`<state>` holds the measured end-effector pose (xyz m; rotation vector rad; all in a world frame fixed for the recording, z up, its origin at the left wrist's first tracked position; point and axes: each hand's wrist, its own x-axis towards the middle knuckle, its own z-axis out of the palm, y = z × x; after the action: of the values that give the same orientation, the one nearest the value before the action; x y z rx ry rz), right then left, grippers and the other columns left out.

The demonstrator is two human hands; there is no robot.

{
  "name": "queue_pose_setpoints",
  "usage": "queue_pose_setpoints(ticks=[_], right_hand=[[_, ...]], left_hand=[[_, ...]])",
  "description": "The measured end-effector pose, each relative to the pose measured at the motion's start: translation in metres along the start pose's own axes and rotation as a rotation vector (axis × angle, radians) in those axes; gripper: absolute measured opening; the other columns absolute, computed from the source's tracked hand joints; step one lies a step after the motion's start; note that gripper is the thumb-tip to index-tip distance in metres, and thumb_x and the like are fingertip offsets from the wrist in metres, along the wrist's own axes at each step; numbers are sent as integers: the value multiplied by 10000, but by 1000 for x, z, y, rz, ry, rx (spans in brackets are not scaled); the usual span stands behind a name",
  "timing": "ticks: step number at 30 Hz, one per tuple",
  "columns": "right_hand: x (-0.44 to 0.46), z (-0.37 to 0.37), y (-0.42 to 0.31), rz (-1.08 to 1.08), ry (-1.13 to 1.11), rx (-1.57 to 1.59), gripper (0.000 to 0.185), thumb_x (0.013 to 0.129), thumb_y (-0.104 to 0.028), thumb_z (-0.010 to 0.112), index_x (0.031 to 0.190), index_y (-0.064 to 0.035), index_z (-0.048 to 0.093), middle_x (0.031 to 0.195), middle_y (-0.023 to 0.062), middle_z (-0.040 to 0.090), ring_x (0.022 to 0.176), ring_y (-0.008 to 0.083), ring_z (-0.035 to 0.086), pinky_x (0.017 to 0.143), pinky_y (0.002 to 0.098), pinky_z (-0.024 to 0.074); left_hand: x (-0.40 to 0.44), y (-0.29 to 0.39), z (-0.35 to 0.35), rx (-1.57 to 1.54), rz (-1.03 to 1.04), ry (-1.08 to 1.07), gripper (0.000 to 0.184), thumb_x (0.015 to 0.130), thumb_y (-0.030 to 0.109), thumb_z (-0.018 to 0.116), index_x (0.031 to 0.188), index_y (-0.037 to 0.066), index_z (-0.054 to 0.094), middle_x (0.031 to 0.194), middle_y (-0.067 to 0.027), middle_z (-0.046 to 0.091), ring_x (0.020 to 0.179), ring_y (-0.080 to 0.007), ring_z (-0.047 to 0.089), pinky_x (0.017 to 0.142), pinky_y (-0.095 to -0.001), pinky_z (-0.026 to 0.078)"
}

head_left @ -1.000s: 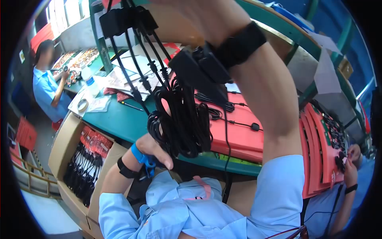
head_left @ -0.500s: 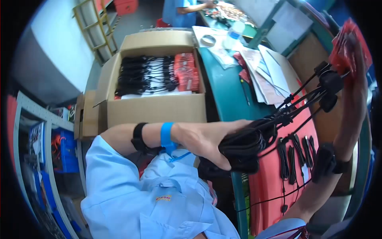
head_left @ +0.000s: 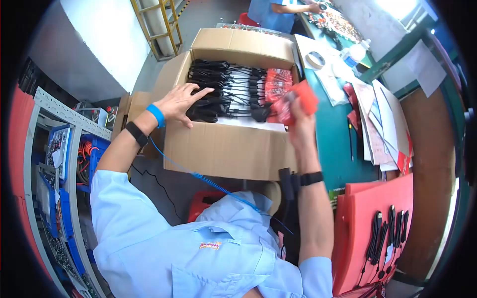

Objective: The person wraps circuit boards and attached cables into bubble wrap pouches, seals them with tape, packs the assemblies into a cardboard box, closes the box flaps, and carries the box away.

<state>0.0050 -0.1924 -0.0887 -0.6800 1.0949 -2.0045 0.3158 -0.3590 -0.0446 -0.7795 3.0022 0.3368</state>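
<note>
An open cardboard box (head_left: pixel 228 151) holds rows of black coiled cables (head_left: pixel 211 72) with red plastic-wrapped ends (head_left: pixel 278 79). My left hand (head_left: pixel 181 103), with a blue strap at the wrist, rests over the cable coils at the box's left side, fingers spread. At the box's right side my right hand (head_left: pixel 301 121) is closed on a red plastic wrap (head_left: pixel 304 97). Beneath the wrap, black connectors and cables lie in the box. Whether the wrap is joined to the nearest bundle is hard to tell.
A green table (head_left: pixel 333 149) at the right bears a tape roll (head_left: pixel 315 60), a bottle (head_left: pixel 355 53) and papers (head_left: pixel 377 124). More cables lie on red foam sheets (head_left: pixel 353 213). Shelving (head_left: pixel 74 121) stands at the left. A person (head_left: pixel 278 17) works behind the box.
The view has turned toward the box. Both hands have moved from above the table and foam to the box, and the cable bundle now lies inside. My left hand has let go of the coils.
</note>
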Motion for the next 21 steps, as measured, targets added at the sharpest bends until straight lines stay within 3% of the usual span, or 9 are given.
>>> queue_pose_setpoints(ticks=[2, 6, 10, 15, 18, 19, 21], right_hand=[[-4, -4, 50, -27, 90, -21, 387, 924, -156, 650, 1266, -41, 510, 1185, 56, 598, 1068, 166, 591, 932, 335, 486], [0, -24, 43, 163, 33, 187, 465, 909, -179, 667, 1308, -45, 469, 1249, 55, 564, 1134, 180, 557, 989, 373, 461], [-4, -24, 47, 164, 79, 242, 486, 903, -208, 668, 1314, -49, 464, 1251, 47, 566, 1154, 194, 548, 1024, 401, 440], [-5, -26, 46, 190, 78, 233, 489, 901, -216, 669, 1317, -58, 464, 1263, 45, 558, 1155, 198, 548, 1026, 406, 442], [-7, -23, 45, 200, 79, 233, 479, 913, -240, 648, 1321, -66, 467, 1300, 63, 546, 1184, 219, 541, 1034, 423, 440], [-7, -21, 44, 202, 82, 232, 479, 913, -240, 648, 1321, -66, 467, 1300, 63, 546, 1184, 219, 541, 1034, 423, 440], [-8, -19, 42, 196, 75, 210, 496, 908, -245, 653, 1327, -65, 459, 1303, 65, 543, 1187, 221, 540, 1039, 421, 436]], left_hand=[[-11, -34, 25, 42, 43, 146, 834, 672, 174, 819, 1387, 108, 395, 1215, -128, 546, 1194, -337, 503, 980, -417, 454], [-4, -41, 24, 18, 162, 201, 744, 703, 160, 790, 1358, 111, 440, 1175, -103, 539, 1195, -302, 476, 980, -410, 423], [20, -36, 55, -70, -75, -48, 661, 709, 95, 766, 1311, 107, 495, 1137, -105, 541, 1141, -289, 497, 970, -396, 415], [31, -65, 59, -5, -12, 10, 604, 732, 77, 746, 1287, 87, 509, 1161, -99, 541, 1137, -274, 493, 984, -381, 396], [34, -85, 53, 271, 26, 196, 644, 781, 246, 737, 1341, 77, 467, 1266, -130, 515, 1236, -314, 446, 1058, -427, 341], [31, -83, 56, 269, 27, 193, 644, 781, 246, 737, 1341, 77, 467, 1266, -130, 515, 1236, -314, 446, 1058, -427, 341], [22, -64, 67, 360, -54, 209, 728, 781, 391, 713, 1370, 62, 440, 1357, -180, 463, 1305, -358, 392, 1099, -462, 288]])
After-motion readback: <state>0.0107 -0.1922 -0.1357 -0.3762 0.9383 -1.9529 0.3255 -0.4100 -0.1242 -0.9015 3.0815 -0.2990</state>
